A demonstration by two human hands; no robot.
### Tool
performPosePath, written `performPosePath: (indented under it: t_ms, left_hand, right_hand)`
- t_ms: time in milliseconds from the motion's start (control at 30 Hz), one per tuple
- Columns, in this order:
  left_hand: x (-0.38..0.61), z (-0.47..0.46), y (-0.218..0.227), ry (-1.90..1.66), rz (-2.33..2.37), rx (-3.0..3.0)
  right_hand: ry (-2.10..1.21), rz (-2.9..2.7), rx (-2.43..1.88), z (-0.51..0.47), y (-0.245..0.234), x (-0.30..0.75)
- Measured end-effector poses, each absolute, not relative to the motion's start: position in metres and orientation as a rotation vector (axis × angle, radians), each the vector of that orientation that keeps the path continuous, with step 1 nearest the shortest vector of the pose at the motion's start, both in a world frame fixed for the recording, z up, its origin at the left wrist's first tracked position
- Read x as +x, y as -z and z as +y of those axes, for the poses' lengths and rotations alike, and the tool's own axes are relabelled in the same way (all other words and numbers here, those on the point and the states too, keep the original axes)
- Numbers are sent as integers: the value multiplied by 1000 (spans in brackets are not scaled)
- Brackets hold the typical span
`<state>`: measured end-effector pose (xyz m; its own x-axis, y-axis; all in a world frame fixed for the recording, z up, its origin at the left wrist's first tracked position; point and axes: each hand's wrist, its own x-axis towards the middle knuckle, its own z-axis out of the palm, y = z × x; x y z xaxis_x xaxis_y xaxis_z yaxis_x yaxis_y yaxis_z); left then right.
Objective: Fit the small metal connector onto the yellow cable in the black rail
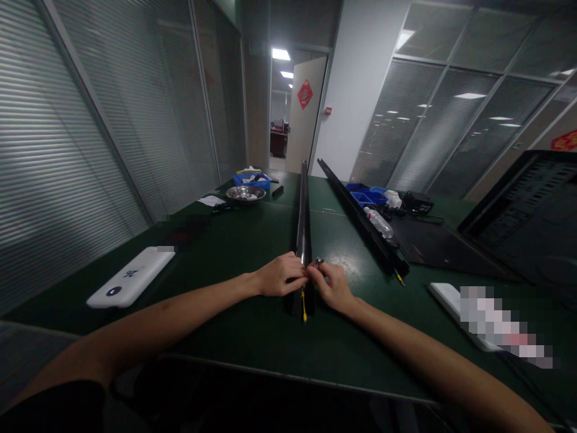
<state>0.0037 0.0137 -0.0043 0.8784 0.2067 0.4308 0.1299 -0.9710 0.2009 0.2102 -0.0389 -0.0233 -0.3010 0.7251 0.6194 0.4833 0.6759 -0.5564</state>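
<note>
Grip, left hand (280, 275): fingers bent over a long black channel (303, 216) at its near part, thumb stretched toward the right hand. Partly closed; can't tell if anything is pinched. Right hand (336, 288) grip: fingers curled, thumb and fingertips meeting the left hand's at the channel's right side. Small shiny piece (319, 261) shows at its upper fingers; can't tell if gripped or only touching.

Channel lies lengthwise on the green bench (252, 240), pointing away from the person, near end just below the hands. Yellow lead (305, 307) at that near end, just below the fingers, tip toward the person.

Right of it, apart: second black channel (376, 243), slanting, with a yellow-green lead (399, 278) at its near end. Clear bottle (381, 222) lying just beside that one; blue bins (360, 199) behind. Far right: dark panel (523, 210), tilted. Nearer, white device (451, 304), partly pixelated.

Left side: white device marked 26 (133, 276) near the bench edge. Farther back, metal bowl (246, 201) with small pale pieces, blue tray (247, 185) with mixed items, black block (277, 190).

Background: open door (304, 132), red diamond sign (305, 94), blinds (112, 90).
</note>
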Motion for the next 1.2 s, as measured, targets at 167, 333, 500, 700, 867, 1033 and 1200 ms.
performPosePath:
  t_ms: [167, 333, 500, 700, 867, 1033, 1200]
  left_hand:
    - [3, 14, 6, -692, 256, 2906]
    - [4, 14, 5, -692, 244, 2905]
    - [4, 13, 4, -700, 245, 2915]
    - [4, 13, 4, -701, 237, 2903]
    - [4, 14, 5, -694, 244, 2913]
    - [4, 13, 5, -682, 256, 2913]
    - [4, 13, 5, -693, 251, 2926]
  right_hand:
    - [-331, -1979, -923, -39, 22, 210]
    - [-333, -1976, -904, -39, 21, 210]
    - [-343, -1979, -894, -39, 21, 210]
    - [-314, -1974, -921, -41, 21, 209]
    - [-275, -1967, -925, -42, 21, 208]
    - [-309, -1984, -911, -40, 21, 209]
    - [-332, -1984, -892, -39, 23, 210]
